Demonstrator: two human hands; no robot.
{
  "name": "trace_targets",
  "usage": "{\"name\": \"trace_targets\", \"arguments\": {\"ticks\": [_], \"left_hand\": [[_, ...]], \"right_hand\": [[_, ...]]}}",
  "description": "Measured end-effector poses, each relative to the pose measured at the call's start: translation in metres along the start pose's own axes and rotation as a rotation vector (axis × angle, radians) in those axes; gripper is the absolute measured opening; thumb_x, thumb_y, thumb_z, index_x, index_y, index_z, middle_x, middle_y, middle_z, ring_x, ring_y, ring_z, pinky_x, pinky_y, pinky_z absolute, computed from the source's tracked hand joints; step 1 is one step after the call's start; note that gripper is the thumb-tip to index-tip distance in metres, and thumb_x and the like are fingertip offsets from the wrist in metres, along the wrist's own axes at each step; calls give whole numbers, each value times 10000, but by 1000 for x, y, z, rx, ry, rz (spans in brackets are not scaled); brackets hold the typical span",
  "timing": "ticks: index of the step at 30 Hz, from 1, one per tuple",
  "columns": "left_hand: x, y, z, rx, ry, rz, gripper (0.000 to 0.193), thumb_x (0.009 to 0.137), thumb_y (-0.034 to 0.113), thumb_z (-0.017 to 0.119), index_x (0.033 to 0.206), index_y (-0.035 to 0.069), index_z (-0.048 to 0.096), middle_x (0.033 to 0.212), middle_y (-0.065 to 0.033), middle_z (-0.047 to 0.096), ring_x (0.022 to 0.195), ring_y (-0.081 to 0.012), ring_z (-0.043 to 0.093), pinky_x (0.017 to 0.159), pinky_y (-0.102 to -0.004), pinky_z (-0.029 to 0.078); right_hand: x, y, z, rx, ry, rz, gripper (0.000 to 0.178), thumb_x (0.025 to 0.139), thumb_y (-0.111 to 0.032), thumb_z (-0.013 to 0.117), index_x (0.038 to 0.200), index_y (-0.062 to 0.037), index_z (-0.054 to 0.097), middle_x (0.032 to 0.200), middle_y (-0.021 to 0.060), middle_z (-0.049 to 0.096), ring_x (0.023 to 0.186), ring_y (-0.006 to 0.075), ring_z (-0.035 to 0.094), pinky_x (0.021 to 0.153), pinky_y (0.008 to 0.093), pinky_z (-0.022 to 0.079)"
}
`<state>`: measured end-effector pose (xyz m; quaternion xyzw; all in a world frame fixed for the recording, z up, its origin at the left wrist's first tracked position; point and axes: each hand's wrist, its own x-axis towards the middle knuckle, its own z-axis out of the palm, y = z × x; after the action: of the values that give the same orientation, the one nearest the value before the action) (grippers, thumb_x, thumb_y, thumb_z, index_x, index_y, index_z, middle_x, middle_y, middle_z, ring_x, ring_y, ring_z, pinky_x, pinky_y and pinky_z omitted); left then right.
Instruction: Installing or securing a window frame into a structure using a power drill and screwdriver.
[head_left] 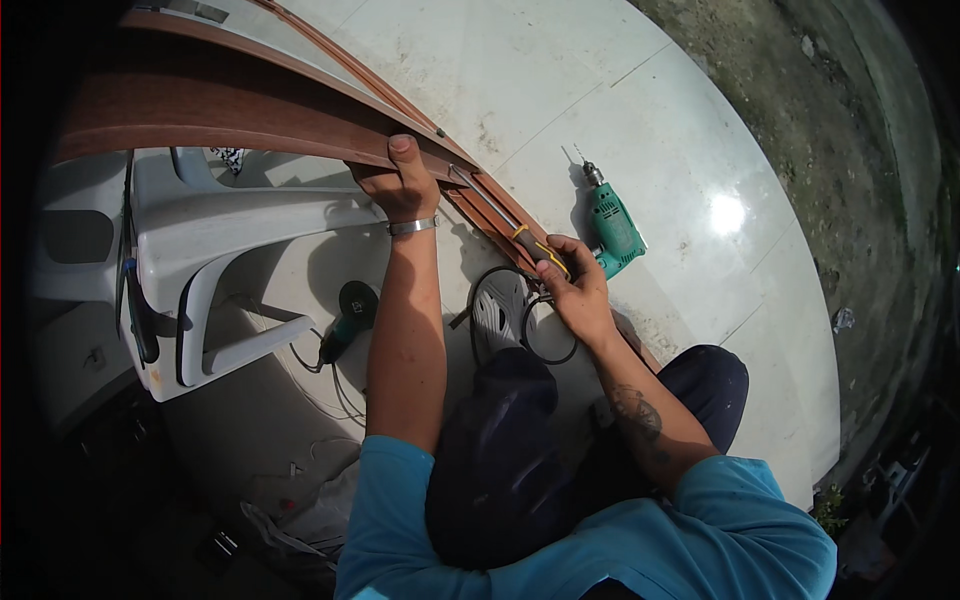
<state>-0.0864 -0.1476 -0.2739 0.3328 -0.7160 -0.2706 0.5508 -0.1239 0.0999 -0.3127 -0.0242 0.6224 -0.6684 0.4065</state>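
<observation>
A long reddish-brown profile runs from the upper left toward the middle, and my left hand grips it near its end, thumb on top and fingers underneath. My right hand is closed around the black and yellow handle of a screwdriver. Its shaft points up and left, with the tip at the end of the profile; whether it touches a screw is too small to tell. Narrower brown strips lie beneath the shaft. To the right of my right hand lies a green drill with a bit in its chuck.
A white plastic chair lies tipped over at the left, under the profile. Near my left forearm an angle grinder with its cable rests on the pale tiled floor. A black cable loops beside my grey shoe.
</observation>
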Motion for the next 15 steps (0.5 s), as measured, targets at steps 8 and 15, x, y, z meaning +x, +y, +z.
{"name": "trace_targets", "arguments": {"ticks": [8, 15], "left_hand": [[-3, 2, 4, -8, 68, 25, 888, 855, 653, 528, 1285, -117, 422, 1224, -266, 531, 1059, -341, 560, 911, -424, 450], [-9, -2, -8, -52, -92, -206, 938, 851, 693, 500, 1311, -114, 367, 1283, -253, 467, 1145, -308, 484, 976, -391, 382]], "right_hand": [[20, 9, -16, 630, -269, 650, 267, 985, -178, 473, 1196, -40, 560, 926, 145, 646, 586, 148, 569, 391, 205, 407], [4, 23, 0, -379, -147, -243, 329, 937, -137, 598, 1239, -11, 565, 952, 124, 659, 696, 115, 582, 663, 231, 469]]}}
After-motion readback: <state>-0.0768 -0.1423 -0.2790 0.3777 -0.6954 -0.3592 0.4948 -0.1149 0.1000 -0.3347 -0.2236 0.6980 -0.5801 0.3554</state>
